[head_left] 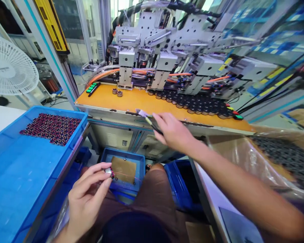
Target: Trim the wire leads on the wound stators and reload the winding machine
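Pinching with the left hand [87, 192] a small, silvery, stubby, metal-looking part [108, 171] with thin reddish wires [124, 174], seen against the left side of the rectangular blue plastic tray [123, 151]. Could perhaps drop it by loosening this fingertip hold, or snag the loose wires by turning. Wrapping the right hand [173, 130] around a slim, blurred, dark-handled tool [149, 120]; could possibly knock the long orange bench board [101, 101] by swinging too near. Farther, blocking the way: rows of black round parts [192, 103], then grey metal machine [166, 60].

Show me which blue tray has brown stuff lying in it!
The small, low blue tray in the middle: a brown sheet lies in it. The big left tray holds many little parts instead.
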The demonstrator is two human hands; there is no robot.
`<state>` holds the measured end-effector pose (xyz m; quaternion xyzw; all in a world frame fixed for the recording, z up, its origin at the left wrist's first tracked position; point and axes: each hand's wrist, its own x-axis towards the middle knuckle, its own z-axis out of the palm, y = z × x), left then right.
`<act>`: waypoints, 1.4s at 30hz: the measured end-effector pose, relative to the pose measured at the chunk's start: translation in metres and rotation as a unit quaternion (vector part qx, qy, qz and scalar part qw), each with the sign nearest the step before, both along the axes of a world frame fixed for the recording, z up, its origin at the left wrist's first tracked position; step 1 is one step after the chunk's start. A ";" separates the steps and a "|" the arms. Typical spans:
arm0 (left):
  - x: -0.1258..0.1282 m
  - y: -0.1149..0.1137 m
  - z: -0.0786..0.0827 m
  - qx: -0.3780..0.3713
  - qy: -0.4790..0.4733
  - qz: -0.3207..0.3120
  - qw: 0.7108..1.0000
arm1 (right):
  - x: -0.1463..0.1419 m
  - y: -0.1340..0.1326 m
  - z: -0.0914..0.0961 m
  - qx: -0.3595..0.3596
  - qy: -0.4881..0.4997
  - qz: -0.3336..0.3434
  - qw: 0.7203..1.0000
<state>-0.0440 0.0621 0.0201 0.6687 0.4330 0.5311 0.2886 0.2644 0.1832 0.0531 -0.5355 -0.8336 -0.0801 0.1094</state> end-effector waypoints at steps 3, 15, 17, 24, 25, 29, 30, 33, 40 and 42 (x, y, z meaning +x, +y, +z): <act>0.002 0.001 0.001 0.004 0.006 0.004 1.000 | -0.016 -0.061 -0.047 -0.022 0.193 0.088 0.977; 0.014 0.005 0.005 -0.001 0.029 -0.007 1.000 | -0.081 -0.167 -0.085 -0.353 0.619 0.180 0.678; 0.015 0.004 0.005 0.000 0.034 -0.008 0.999 | -0.081 -0.165 -0.084 -0.342 0.629 0.183 0.673; 0.013 -0.001 0.007 0.002 0.040 -0.006 0.999 | -0.078 -0.164 -0.078 -0.336 0.588 0.182 0.713; 0.013 -0.001 0.007 0.001 0.042 -0.006 0.999 | -0.077 -0.163 -0.077 -0.330 0.578 0.179 0.724; 0.012 -0.002 0.006 0.001 0.039 -0.010 0.999 | -0.078 -0.163 -0.074 -0.318 0.575 0.176 0.733; 0.012 -0.002 0.006 0.001 0.038 -0.012 0.999 | -0.078 -0.163 -0.074 -0.318 0.582 0.179 0.727; 0.013 -0.003 0.006 -0.004 0.035 -0.018 0.999 | -0.081 -0.161 -0.072 -0.310 0.604 0.189 0.710; 0.011 -0.005 0.005 -0.008 0.034 -0.020 0.999 | -0.083 -0.157 -0.067 -0.294 0.598 0.217 0.714; 0.011 -0.005 0.005 -0.008 0.035 -0.020 0.999 | -0.083 -0.157 -0.066 -0.288 0.594 0.212 0.720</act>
